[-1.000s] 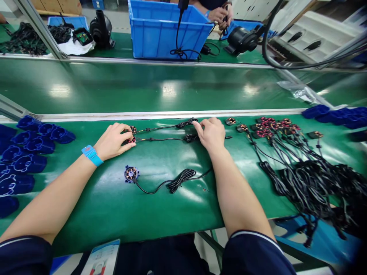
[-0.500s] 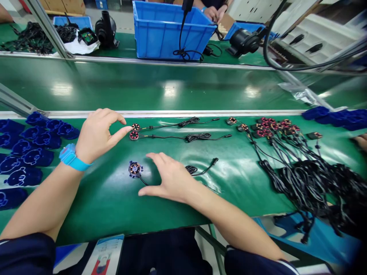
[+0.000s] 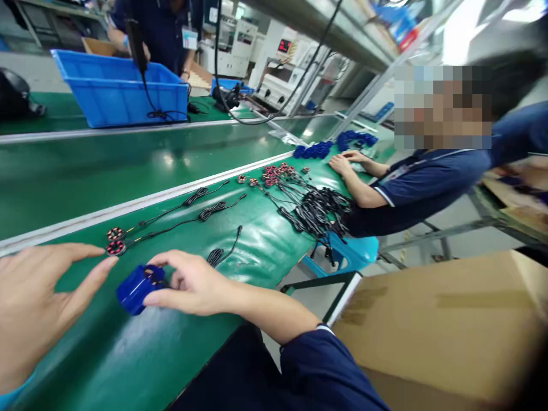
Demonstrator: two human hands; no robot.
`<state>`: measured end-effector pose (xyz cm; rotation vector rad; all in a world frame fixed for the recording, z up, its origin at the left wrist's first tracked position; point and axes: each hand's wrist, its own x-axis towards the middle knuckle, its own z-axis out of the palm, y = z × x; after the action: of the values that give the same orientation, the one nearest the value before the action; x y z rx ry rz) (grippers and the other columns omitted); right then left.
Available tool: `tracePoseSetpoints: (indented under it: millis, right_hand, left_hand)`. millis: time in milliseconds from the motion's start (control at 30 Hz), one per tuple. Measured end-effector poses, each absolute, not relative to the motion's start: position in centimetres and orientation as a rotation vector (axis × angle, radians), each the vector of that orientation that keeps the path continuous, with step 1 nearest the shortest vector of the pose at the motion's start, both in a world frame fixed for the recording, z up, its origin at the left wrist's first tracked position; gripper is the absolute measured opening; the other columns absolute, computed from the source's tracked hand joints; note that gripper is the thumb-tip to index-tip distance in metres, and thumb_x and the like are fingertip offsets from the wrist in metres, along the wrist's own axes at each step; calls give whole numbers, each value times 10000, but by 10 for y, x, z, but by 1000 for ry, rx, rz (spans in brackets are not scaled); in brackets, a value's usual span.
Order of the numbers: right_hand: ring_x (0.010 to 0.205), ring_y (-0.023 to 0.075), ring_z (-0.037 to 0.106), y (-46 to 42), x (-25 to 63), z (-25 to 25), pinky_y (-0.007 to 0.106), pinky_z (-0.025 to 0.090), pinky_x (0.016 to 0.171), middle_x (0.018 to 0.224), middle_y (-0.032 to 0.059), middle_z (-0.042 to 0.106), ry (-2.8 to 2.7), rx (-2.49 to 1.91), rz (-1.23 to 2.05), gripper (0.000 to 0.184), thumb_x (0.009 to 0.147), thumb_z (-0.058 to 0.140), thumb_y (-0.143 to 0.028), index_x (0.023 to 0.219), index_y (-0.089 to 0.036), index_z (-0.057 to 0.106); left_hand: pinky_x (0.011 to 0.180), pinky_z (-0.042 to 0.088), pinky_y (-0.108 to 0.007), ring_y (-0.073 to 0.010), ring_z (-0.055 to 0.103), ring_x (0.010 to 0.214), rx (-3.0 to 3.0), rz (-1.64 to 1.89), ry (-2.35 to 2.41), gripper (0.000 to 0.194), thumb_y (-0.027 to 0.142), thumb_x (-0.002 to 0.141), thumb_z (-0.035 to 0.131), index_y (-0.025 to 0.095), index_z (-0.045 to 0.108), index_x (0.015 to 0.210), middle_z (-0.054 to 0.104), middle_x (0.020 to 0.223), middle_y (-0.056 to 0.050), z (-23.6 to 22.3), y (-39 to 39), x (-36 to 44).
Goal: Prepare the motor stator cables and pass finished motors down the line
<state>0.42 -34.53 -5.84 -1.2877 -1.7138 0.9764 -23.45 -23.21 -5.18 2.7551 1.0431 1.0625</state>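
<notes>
My right hand [image 3: 190, 283] pinches a blue plastic housing [image 3: 137, 288] on the green mat, with a small wound motor part just showing at its top. That part's black cable coil [image 3: 215, 256] trails off to the right. My left hand [image 3: 36, 305] hovers just left of the housing with fingers spread, holding nothing, its fingertip near two motor stators [image 3: 115, 241] that lie with their long cables [image 3: 205, 204] stretched along the mat.
A pile of stators with tangled black cables [image 3: 314, 208] lies further right. A co-worker in a dark blue shirt [image 3: 422, 188] sits there, hands on the mat by blue housings [image 3: 334, 145]. A blue bin [image 3: 115, 94] stands beyond the conveyor belt [image 3: 128, 154]. A cardboard box [image 3: 445, 319] is at my right.
My head turned right, bringing the co-worker and box into view. My right hand, open beside the lone stator before, now grips a blue housing at that stator. My left hand opened wider.
</notes>
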Motion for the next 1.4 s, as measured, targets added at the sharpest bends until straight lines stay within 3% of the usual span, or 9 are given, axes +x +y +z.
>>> tracePoseSetpoints:
  millis: [100,167,333,533,700,867,1100,1233,1400]
  right_hand:
    - [543,140,556,-367,62,-22,265,453,489,717,-37,583,-1334,-1362,913,597,868,696,-580,1326,-255,495]
    - [523,130,525,-383,104,4,257,422,468,710,-34,580,-1208,-1452,660,574,882,691,-544,1331,-246,496]
    - [540,119,556,-423,208,62,285,449,469,1172,116,646,-1092,-1756,-111,575,855,674,-577,1274,-204,551]
    - [889,293,660,-429,325,83,465,524,888,1118,165,686,-1140,-2209,-687,567,868,660,-571,1242,-147,624]
    - [1221,331,549,-364,392,33,442,421,1073,1302,190,593,-1036,-2454,-571,531,924,626,-492,1317,-137,594]
    - [1092,306,612,-288,402,-46,404,484,960,1314,222,550,-964,-2500,-386,498,930,616,-411,1326,-111,583]
    - [1247,463,470,-246,353,-93,644,369,999,1326,308,522,-1053,-2424,-414,555,925,575,-453,1324,-68,555]
    - [1249,366,509,-244,280,-95,541,367,1073,1321,165,596,-1640,-2017,-327,494,927,595,-502,1323,-207,581]
    - [1205,290,576,-249,185,-103,475,428,1054,1276,75,645,-2194,-1459,169,376,905,697,-501,1204,-278,648]
  left_hand:
    - [802,472,-595,-402,658,929,2680,936,961,426,547,867,489,541,553,1288,713,967,-5,-68,-250,-210]
    - [783,500,-550,-352,678,899,2688,817,779,313,543,901,497,451,626,1171,725,979,-6,-81,-264,-193]
    - [755,578,-429,-278,691,915,2784,613,461,330,563,940,536,343,665,1148,733,1069,-32,-121,-279,-169]
    - [739,625,-391,-270,691,938,2764,561,426,305,562,924,561,385,699,1132,716,1094,-43,-145,-278,-165]
    - [739,630,-362,-261,690,927,2788,577,420,377,552,901,617,394,665,1240,711,1102,-56,-148,-277,-161]
    - [771,592,-267,-193,662,928,2877,590,396,419,534,928,640,352,611,1305,692,1093,-24,-140,-278,-159]
    - [840,510,-294,-190,598,971,2822,446,403,345,464,960,622,275,589,1247,643,1126,-35,-133,-287,-156]
    - [808,436,-342,-198,585,905,2855,569,603,200,399,1021,526,236,622,1086,659,1007,-23,-126,-265,-165]
    - [796,403,-378,-244,574,975,2826,679,1154,254,432,1019,527,204,636,1036,655,1087,-66,-116,-214,-201]
